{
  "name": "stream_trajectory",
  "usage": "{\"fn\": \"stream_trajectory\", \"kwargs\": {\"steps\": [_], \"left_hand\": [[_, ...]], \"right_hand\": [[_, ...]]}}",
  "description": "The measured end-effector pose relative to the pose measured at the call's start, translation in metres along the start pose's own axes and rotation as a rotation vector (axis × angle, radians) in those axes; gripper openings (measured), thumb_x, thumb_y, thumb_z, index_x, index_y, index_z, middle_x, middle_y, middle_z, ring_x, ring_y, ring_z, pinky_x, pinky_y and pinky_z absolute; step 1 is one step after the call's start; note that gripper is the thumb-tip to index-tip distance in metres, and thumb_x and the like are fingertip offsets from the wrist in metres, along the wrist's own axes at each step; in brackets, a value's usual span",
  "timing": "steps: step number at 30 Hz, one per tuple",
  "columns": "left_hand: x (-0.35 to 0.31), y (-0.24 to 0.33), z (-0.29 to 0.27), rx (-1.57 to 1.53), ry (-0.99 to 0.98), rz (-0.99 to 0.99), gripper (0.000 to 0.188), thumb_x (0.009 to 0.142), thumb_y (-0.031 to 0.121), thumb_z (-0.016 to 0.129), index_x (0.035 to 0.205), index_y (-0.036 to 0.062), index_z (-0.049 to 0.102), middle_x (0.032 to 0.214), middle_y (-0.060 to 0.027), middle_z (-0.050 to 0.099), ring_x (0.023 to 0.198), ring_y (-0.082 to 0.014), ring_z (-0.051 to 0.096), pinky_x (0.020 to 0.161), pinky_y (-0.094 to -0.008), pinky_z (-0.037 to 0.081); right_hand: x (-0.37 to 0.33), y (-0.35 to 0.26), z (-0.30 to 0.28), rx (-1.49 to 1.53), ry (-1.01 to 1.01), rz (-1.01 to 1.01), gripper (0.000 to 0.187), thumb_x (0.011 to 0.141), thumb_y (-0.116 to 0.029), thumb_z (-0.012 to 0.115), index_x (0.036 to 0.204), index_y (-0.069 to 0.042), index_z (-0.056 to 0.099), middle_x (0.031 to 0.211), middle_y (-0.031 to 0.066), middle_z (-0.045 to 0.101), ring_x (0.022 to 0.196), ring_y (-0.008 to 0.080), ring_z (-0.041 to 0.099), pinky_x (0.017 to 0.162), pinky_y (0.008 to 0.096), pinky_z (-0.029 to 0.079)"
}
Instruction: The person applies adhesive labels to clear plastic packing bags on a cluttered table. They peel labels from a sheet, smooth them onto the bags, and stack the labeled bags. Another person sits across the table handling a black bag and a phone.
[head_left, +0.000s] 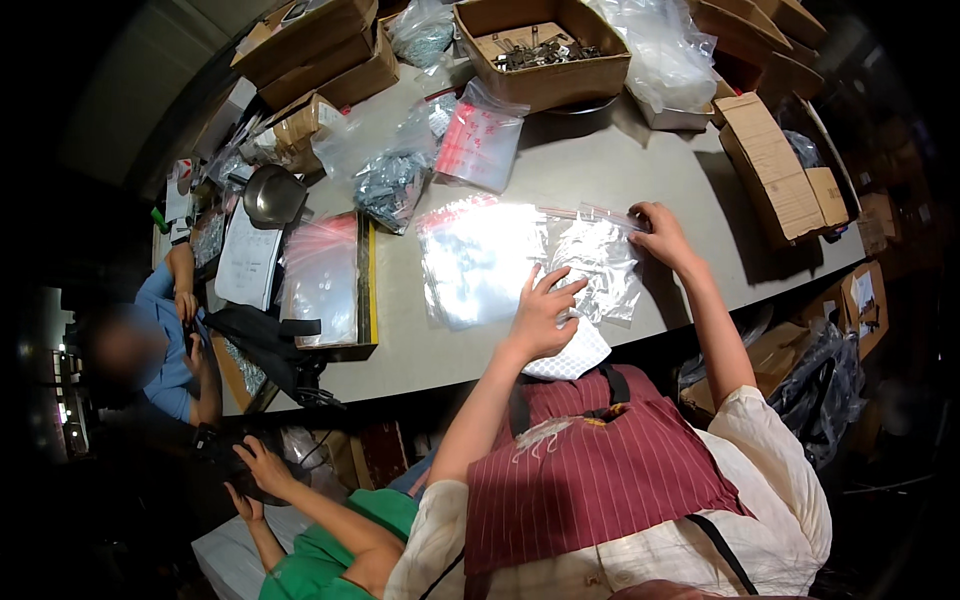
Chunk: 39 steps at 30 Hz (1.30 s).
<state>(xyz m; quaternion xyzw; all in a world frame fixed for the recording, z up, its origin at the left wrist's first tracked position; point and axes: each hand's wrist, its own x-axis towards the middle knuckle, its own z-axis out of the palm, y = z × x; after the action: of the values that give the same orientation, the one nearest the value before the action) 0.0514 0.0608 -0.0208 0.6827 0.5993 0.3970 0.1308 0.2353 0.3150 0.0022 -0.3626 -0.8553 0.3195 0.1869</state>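
A clear plastic zip bag (605,262) lies on the table in front of me, shiny under the light. My right hand (662,238) pinches its upper right corner with bent fingers. Over its lower left side, my left hand (545,315) rests with fingers spread. Under and beside that palm sits a white patterned sheet or cloth (575,355), partly hidden, at the table's near edge. To the left is a flat spread of clear zip bags (480,262) with reddish top strips, reaching close to my left fingers.
Another stack of zip bags (325,270) lies left, near a metal scoop (273,196). Behind stand a bag of metal parts (392,188), a red-and-white packet (482,140) and a cardboard box of metal pieces (545,75). An open carton (775,165) is at right. Two people are at left.
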Motion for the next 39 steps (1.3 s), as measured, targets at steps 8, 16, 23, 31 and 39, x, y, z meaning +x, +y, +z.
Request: {"fn": "stream_trajectory", "kwargs": {"steps": [8,16,23,31,39], "left_hand": [[0.000,0.003,-0.002,-0.018,-0.095,-0.092,0.013,0.078,0.017,0.067,0.078,0.0059,0.062,0.138,-0.0013,0.065,0.141,-0.0298,0.045,0.123,-0.0616,0.019],[-0.002,0.002,-0.001,-0.013,-0.088,-0.101,0.012,0.077,0.016,0.068,0.078,0.0060,0.061,0.136,-0.0010,0.067,0.140,-0.0311,0.047,0.122,-0.0603,0.021],[0.004,0.006,-0.003,-0.057,-0.071,-0.095,0.008,0.074,0.012,0.067,0.075,0.0055,0.062,0.135,-0.0026,0.068,0.137,-0.0322,0.049,0.122,-0.0611,0.021],[0.002,0.004,-0.006,-0.014,-0.080,-0.053,0.013,0.077,0.016,0.068,0.076,0.0055,0.061,0.136,-0.0036,0.067,0.138,-0.0339,0.048,0.122,-0.0613,0.022],[0.002,0.003,-0.004,-0.040,-0.056,-0.055,0.012,0.073,0.012,0.067,0.077,0.0048,0.057,0.136,-0.0022,0.068,0.133,-0.0353,0.053,0.120,-0.0617,0.022]], "right_hand": [[0.000,0.008,-0.002,0.507,-0.340,0.313,0.025,0.095,-0.023,0.068,0.103,0.000,0.070,0.084,-0.0003,0.067,0.079,0.0076,0.059,0.070,0.0264,0.047],[-0.018,-0.048,-0.048,0.972,-0.514,0.350,0.029,0.100,-0.028,0.064,0.107,-0.001,0.070,0.073,0.0006,0.065,0.062,0.0092,0.059,0.057,0.0245,0.046],[-0.019,-0.013,-0.045,0.612,-0.367,0.304,0.031,0.099,-0.030,0.066,0.096,0.000,0.073,0.067,-0.0023,0.060,0.055,0.0057,0.052,0.051,0.0245,0.039],[-0.004,0.001,-0.007,-0.104,0.025,-0.030,0.022,0.084,-0.023,0.073,0.100,-0.008,0.077,0.108,0.0131,0.069,0.101,0.0319,0.063,0.086,0.0396,0.050],[0.005,-0.015,0.040,-0.291,0.011,-0.091,0.059,0.075,-0.027,0.082,0.130,-0.015,0.064,0.136,0.0078,0.056,0.124,0.0345,0.049,0.107,0.0495,0.039]]}}
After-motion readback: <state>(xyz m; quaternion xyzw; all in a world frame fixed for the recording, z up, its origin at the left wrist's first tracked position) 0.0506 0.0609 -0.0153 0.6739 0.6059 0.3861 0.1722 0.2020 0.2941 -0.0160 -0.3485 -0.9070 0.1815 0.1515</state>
